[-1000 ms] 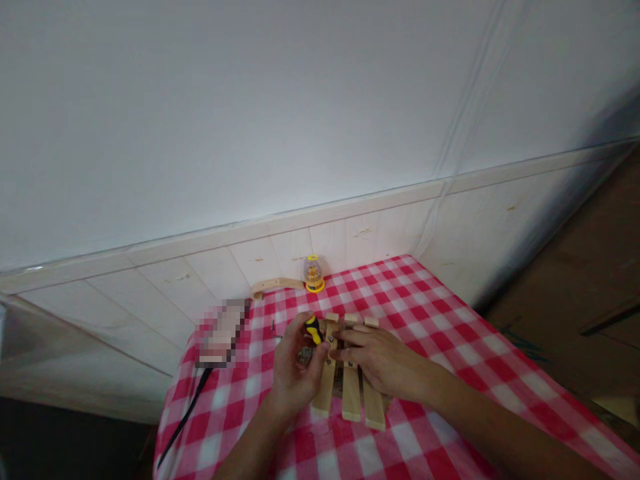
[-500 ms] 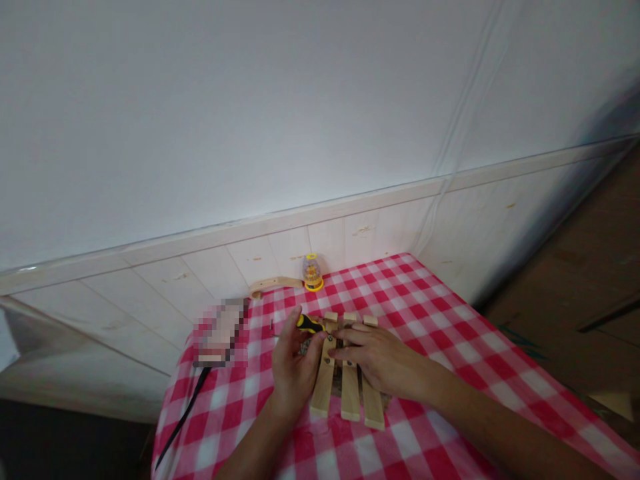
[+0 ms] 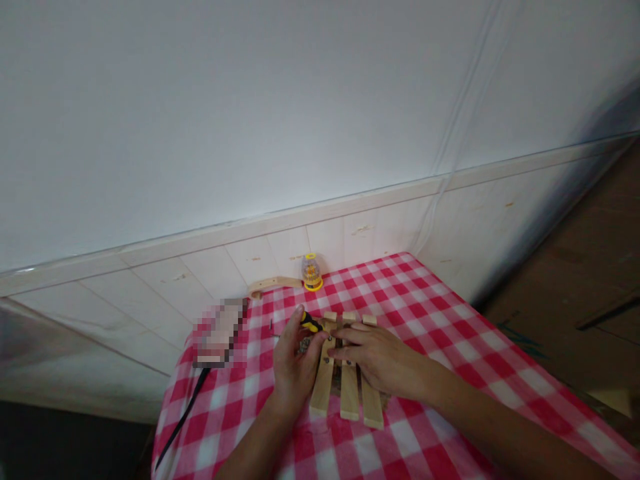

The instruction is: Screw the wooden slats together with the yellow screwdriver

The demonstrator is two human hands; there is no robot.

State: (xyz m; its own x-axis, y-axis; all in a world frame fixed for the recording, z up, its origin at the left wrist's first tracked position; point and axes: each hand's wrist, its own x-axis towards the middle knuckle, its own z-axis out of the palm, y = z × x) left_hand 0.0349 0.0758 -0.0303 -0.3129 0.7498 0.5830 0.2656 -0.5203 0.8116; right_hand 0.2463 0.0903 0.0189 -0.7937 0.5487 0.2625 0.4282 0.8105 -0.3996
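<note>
A black-and-yellow screwdriver (image 3: 312,324) is in my left hand (image 3: 291,363), its fingers closed round the handle. The tool leans over the left one of three pale wooden slats (image 3: 323,390), near a dark screw head (image 3: 329,338). My right hand (image 3: 383,360) rests across the slats with its fingers stretched to the left and apart, the fingertips close to the screw. A second screw head (image 3: 327,361) shows lower on the same slat. What lies beneath the slats is mostly hidden.
A red-and-white checked cloth (image 3: 210,437) covers the table. At the back, against the panelled wall (image 3: 330,237), are a clear container with yellow ends (image 3: 312,273) and a curved wooden piece (image 3: 277,284). A blurred-out flat object (image 3: 221,332) with a black cord (image 3: 185,420) lies left.
The screwdriver handle has turned or shifted slightly within my left hand. Both hands and the slats stay in nearly the same place.
</note>
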